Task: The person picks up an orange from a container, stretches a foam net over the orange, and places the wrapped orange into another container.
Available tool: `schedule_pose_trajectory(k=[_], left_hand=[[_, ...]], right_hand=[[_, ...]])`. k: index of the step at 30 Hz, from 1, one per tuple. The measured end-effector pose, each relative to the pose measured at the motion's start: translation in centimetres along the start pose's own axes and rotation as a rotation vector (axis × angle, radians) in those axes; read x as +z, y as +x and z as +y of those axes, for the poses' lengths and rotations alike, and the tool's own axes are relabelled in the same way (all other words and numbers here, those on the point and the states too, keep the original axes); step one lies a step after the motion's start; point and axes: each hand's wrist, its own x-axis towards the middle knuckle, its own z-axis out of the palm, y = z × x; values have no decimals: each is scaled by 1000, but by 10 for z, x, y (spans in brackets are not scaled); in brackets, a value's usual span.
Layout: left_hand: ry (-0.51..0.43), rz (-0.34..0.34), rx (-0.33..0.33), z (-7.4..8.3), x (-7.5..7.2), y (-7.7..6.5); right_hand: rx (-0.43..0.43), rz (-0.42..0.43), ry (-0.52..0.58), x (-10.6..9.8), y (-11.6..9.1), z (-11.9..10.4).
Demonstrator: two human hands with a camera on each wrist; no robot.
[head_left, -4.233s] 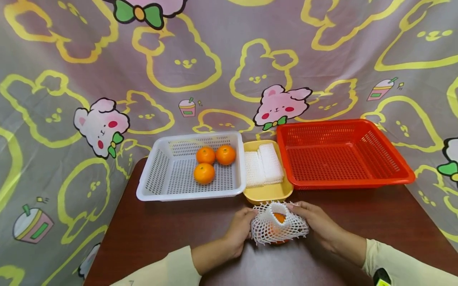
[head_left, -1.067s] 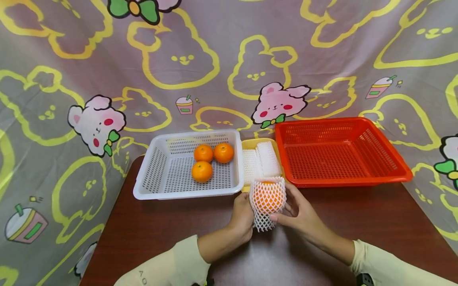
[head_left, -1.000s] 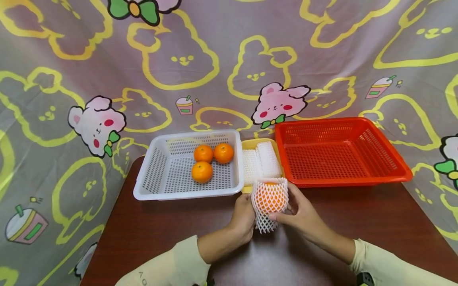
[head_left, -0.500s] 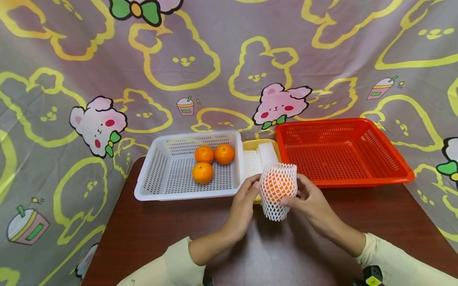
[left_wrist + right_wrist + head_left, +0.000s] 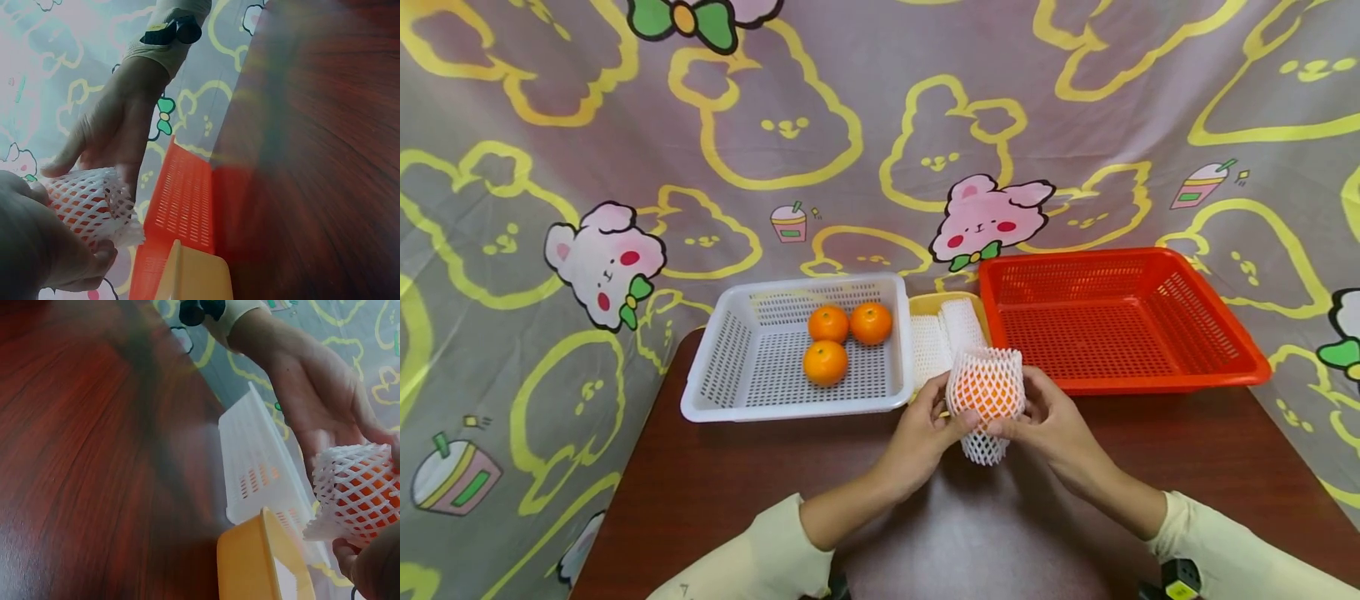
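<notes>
An orange (image 5: 988,398) sits inside a white foam fruit net (image 5: 985,450) in the head view, held above the table. The net's mesh is spread round the fruit, with an open rim at the top and a narrower tail hanging below. My left hand (image 5: 920,435) grips it from the left, thumb across the front. On the other side my right hand (image 5: 1063,429) holds it, its thumb close to the left one. In the left wrist view the netted fruit (image 5: 84,203) shows between both hands. The right wrist view also shows the foam mesh (image 5: 359,490) there.
A white basket (image 5: 797,412) with three oranges (image 5: 825,363) stands at the left. Beside it, a yellow tray (image 5: 936,302) bears white foam nets (image 5: 930,346), partly hidden by the held fruit. A red basket (image 5: 1135,385) stands at the right on the dark wooden table (image 5: 760,467).
Earlier the net was spread wide over the orange near the table; now it encloses the raised fruit. In the last half second my left thumb has moved onto its front.
</notes>
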Motion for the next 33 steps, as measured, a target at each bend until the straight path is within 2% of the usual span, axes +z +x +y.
schedule_pose_trajectory(k=[7,18,24,28,33], left_hand=[[-22,7,30,-1,1,-1],[-23,34,35,-1,4,0],[-8,43,57,-3,5,4],[19,71,76,-4,7,8],[189,132,72,-7,10,13]], right_hand=[[-44,-2,-95,-4,1,1],[-47,-19,-64,-6,2,2],[-64,-12,-120,-12,4,-3],[-94,18,-246,-18,8,-8],[-144,123,-591,-35,29,-17]])
